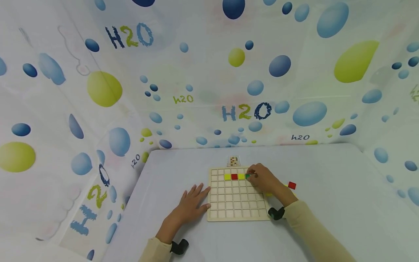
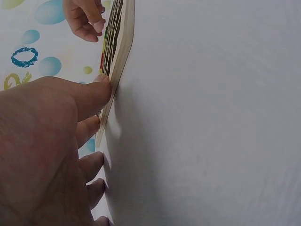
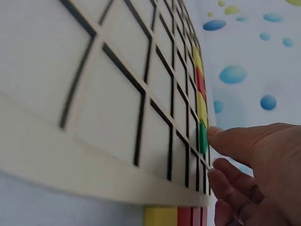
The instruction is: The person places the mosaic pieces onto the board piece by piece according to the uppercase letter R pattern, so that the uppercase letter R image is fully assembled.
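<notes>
A wooden grid board [image 1: 235, 198] lies on the white table. Along one of its far rows sit a yellow tile [image 1: 227, 177], a red tile [image 1: 234, 177], another yellow tile [image 1: 241, 176] and a green tile [image 3: 203, 137]. My right hand [image 1: 262, 177] is over the far right part of the board, its thumb touching the green tile in its cell while the fingers curl loosely beside the board's edge. With fingers spread, my left hand [image 1: 191, 204] rests at the board's left side, thumb and index finger at the frame's edge.
Beyond the board's far edge lies a small card with a coloured grid pattern [image 1: 234, 161]. Loose tiles lie right of the board, among them a red one [image 1: 292, 185] and a yellow one [image 1: 269, 194], partly hidden by the right arm. A printed sheet [image 1: 209, 91] hangs around the table.
</notes>
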`<state>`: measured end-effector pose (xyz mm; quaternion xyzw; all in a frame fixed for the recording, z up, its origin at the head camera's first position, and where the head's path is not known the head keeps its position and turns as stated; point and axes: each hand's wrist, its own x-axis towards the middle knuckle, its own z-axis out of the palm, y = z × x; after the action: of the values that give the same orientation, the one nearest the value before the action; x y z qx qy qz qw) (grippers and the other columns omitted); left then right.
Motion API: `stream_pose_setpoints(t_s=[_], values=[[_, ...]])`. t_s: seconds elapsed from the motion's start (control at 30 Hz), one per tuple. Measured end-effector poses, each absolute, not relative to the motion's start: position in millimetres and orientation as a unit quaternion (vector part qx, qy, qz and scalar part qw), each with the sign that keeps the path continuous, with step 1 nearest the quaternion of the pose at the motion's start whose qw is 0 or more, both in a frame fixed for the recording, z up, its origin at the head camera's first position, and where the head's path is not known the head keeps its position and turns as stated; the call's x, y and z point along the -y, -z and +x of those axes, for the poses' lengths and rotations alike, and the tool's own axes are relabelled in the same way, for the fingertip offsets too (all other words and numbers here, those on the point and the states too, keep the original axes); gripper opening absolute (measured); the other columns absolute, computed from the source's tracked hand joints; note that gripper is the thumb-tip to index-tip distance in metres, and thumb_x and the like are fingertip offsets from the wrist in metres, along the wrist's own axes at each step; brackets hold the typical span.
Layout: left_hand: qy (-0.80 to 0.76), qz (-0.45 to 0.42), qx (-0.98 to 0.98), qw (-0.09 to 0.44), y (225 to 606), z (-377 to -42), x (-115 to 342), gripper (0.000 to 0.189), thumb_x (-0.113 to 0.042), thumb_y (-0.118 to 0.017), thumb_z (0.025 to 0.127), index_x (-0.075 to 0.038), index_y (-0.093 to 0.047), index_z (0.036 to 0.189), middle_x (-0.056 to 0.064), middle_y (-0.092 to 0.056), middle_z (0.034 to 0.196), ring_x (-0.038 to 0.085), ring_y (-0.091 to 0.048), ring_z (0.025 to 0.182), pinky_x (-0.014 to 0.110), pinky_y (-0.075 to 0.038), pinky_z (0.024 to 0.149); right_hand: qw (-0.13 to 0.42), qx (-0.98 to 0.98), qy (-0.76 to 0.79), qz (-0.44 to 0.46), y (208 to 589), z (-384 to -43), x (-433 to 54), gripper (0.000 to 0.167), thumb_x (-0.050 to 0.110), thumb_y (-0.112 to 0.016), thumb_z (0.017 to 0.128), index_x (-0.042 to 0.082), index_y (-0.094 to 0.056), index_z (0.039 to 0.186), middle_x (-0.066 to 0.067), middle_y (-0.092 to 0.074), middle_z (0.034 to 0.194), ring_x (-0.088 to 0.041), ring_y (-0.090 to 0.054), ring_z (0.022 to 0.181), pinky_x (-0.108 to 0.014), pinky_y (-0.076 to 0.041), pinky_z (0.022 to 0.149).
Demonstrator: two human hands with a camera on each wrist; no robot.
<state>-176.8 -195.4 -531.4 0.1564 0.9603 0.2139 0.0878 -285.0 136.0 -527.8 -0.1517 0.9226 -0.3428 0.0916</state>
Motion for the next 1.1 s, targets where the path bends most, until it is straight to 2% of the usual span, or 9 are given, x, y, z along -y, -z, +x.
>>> stream_pose_setpoints(t_s=[0.13, 0.23, 0.4, 0.6, 0.8, 1.1], values=[[-0.222, 0.157, -0.958, 0.088, 530, -176, 195, 0.065, -0.039, -0.063, 0.105, -0.017, -0.043, 0.163, 0.018, -0.03, 0.172, 0.046, -0.021, 0.16, 0.074, -0.014, 0.124, 0.072, -0.931, 0.341, -0.11, 525, -288, -150, 0.032, 0.018, -0.069, 0.103, 0.004, -0.064, 0.132, -0.018, -0.06, 0.125, -0.031, -0.059, 0.109, -0.051, -0.054, 0.098], [-0.225, 0.156, -0.958, 0.088, 529, -175, 196, 0.065, -0.039, -0.063, 0.105, -0.016, -0.043, 0.163, 0.018, -0.031, 0.172, 0.046, -0.022, 0.16, 0.074, -0.014, 0.124, 0.049, -0.948, 0.305, -0.075, 528, -291, -160, 0.034, 0.02, -0.07, 0.102, 0.0, -0.063, 0.13, -0.023, -0.06, 0.121, -0.035, -0.059, 0.107, -0.054, -0.054, 0.095], [-0.226, 0.152, -0.958, 0.088, 527, -173, 196, 0.065, -0.04, -0.063, 0.105, -0.016, -0.043, 0.163, 0.018, -0.03, 0.172, 0.045, -0.022, 0.16, 0.073, -0.014, 0.124, 0.05, -0.96, 0.271, -0.041, 534, -292, -167, 0.033, 0.021, -0.068, 0.103, 0.0, -0.064, 0.128, -0.024, -0.06, 0.117, -0.037, -0.056, 0.104, -0.057, -0.052, 0.093], [-0.235, 0.157, -0.955, 0.091, 527, -174, 196, 0.065, -0.04, -0.063, 0.106, -0.016, -0.043, 0.163, 0.018, -0.03, 0.172, 0.046, -0.021, 0.16, 0.074, -0.013, 0.124, 0.058, -0.954, 0.292, -0.038, 532, -293, -171, 0.034, 0.02, -0.066, 0.105, -0.001, -0.061, 0.133, -0.024, -0.057, 0.123, -0.037, -0.054, 0.109, -0.057, -0.05, 0.099], [-0.227, 0.154, -0.957, 0.093, 526, -174, 195, 0.065, -0.041, -0.062, 0.106, -0.017, -0.042, 0.163, 0.018, -0.029, 0.172, 0.045, -0.02, 0.16, 0.073, -0.013, 0.124, 0.093, -0.946, 0.304, -0.062, 534, -298, -175, 0.04, 0.016, -0.066, 0.105, 0.0, -0.058, 0.14, -0.024, -0.054, 0.131, -0.035, -0.055, 0.112, -0.056, -0.05, 0.107], [-0.232, 0.155, -0.956, 0.088, 524, -173, 194, 0.064, -0.037, -0.063, 0.106, -0.015, -0.043, 0.163, 0.019, -0.03, 0.172, 0.047, -0.021, 0.16, 0.075, -0.013, 0.123, 0.096, -0.942, 0.312, -0.082, 536, -302, -182, 0.034, 0.02, -0.066, 0.106, 0.004, -0.062, 0.135, -0.019, -0.056, 0.123, -0.032, -0.055, 0.11, -0.051, -0.052, 0.103]])
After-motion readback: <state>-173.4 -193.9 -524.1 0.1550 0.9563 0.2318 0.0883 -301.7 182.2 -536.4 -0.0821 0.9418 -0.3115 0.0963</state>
